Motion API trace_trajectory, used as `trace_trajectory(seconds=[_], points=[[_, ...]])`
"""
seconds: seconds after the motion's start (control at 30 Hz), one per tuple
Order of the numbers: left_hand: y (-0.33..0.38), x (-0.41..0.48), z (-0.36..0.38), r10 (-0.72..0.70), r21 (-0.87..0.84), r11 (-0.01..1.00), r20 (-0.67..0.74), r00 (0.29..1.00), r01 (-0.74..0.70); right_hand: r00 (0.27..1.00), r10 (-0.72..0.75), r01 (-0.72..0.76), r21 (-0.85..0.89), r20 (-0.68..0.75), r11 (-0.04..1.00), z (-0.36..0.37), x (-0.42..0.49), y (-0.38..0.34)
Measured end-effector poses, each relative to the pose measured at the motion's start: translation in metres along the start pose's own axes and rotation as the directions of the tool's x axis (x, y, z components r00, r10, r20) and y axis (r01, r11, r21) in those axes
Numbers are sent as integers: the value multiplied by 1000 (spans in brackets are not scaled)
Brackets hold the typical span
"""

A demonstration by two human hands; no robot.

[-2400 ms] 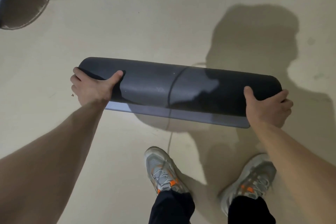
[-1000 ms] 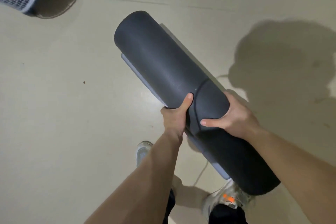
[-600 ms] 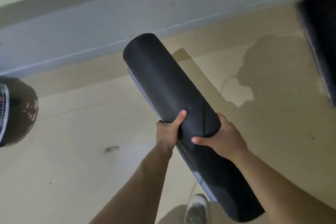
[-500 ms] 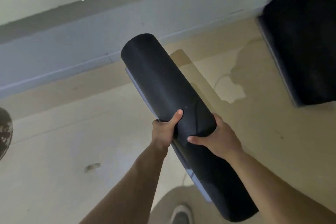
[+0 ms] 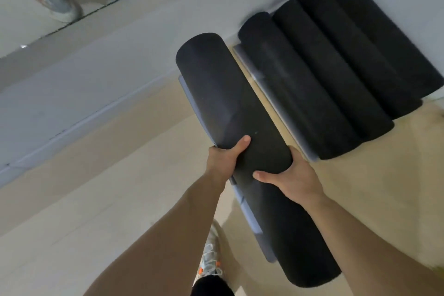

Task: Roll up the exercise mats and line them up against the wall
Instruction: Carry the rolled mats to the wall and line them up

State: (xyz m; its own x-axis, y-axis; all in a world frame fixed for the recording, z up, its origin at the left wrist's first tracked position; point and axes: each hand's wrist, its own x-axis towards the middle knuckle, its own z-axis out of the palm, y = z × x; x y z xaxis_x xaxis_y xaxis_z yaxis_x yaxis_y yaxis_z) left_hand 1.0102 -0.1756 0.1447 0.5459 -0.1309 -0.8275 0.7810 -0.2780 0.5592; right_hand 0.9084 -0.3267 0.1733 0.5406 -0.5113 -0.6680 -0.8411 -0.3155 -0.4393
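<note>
Head view: left hand [image 5: 223, 160], right hand [image 5: 294, 181] around rolled mat [image 5: 216, 84]

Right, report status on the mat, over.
Left hand and right hand grip the rolled mat. Row of rolled mats lies against the wall. Nothing seen blocking the floor beside them.

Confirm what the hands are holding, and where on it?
The left hand and right hand grip the rolled mat at mid-length, one on each side.
</note>
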Motion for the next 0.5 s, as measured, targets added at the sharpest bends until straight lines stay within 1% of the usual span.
trace_trajectory(seconds=[0.13, 0.23, 0.3, 0.37, 0.43, 0.5], points=[[25, 81, 46, 12, 36, 999, -14, 1000, -11, 1000, -5, 6, 28, -15, 1000, -12, 91, 1], [35, 143, 75, 37, 59, 998, -35, 999, -35, 1000, -26, 26, 7, 15, 1000, -11, 164, 2], [37, 182, 88, 51, 46, 998, -61, 997, -48, 999, -34, 34, -73, 3, 997, -4, 213, 1], [32, 219, 101, 45, 47, 998, -84, 995, -41, 1000, -10, 5, -188, -25, 982, 5, 250, 5], [25, 243, 114, 27, 56, 998, -86, 996, -22, 999, -12, -1, -267, -46, 964, 12, 271, 13], [23, 252, 125, 39, 88, 996, -114, 993, -29, 995, -66, 42, -302, -70, 952, 13, 277, 21]])
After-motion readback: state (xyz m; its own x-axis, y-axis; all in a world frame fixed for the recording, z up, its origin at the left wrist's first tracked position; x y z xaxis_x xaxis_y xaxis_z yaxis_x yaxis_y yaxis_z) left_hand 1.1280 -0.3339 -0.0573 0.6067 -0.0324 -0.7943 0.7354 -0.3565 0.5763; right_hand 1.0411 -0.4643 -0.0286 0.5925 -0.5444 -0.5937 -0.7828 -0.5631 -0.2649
